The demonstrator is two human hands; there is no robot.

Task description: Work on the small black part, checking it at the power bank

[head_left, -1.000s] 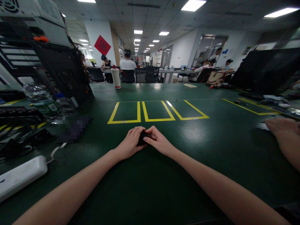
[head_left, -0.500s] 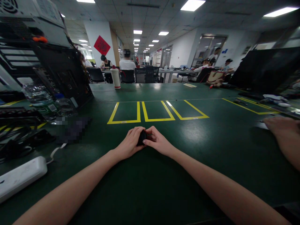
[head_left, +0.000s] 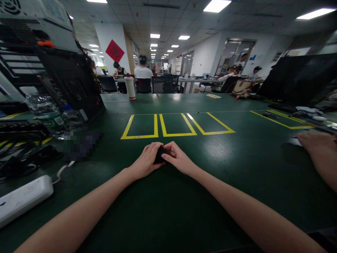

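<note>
Since half a second ago, the thumb of my right grip has shifted slightly up the small black object. I see green bench running from six o'clock to yellow tape at twelve; another person's hand bounds three. Contents of the cup, eleven o'clock, stay hidden. Forearms converge; left grip wraps the object's left, right grip clamps its right, mid-bench.

Matt-looking black object, smooth glossy tabletop

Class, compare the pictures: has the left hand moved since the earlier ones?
No: the left hand shows no visible shift against the yellow tape outline just beyond it.
</note>
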